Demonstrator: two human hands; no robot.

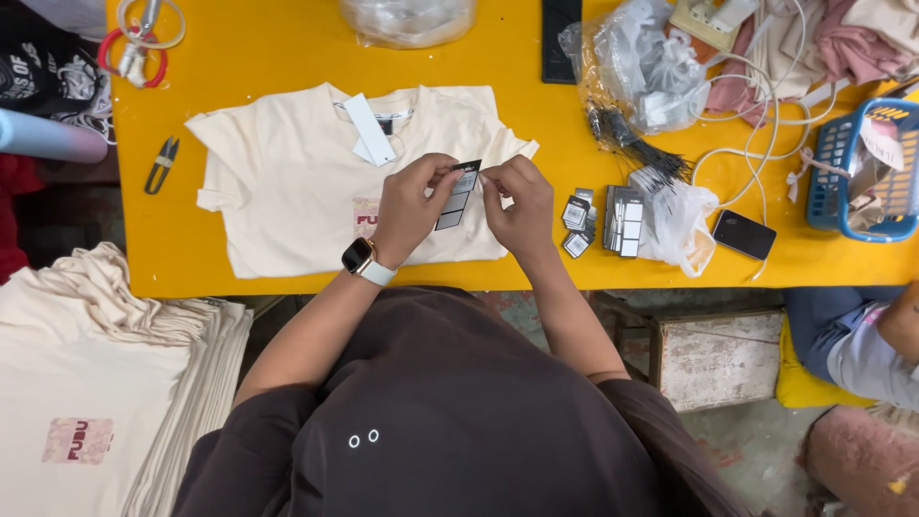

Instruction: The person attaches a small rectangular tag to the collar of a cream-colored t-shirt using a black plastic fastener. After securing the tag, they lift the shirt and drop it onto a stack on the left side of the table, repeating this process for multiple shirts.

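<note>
A cream T-shirt (287, 182) lies spread on the yellow table (239, 57), a white hang tag (369, 129) at its neck. My left hand (410, 203), with a watch on the wrist, and my right hand (517, 201) both pinch a narrow black-and-grey card tag (456, 196) above the shirt's right side. The left fingers hold the tag's upper left edge, the right fingers its top right corner.
Stacks of black tags (605, 220) and a bundle of black fasteners (637, 144) lie right of my hands, by a phone (744, 235) and a blue basket (862, 172). Snips (163, 163) sit left. A pile of cream shirts (105, 383) lies lower left. Another person's leg (862, 345) is at right.
</note>
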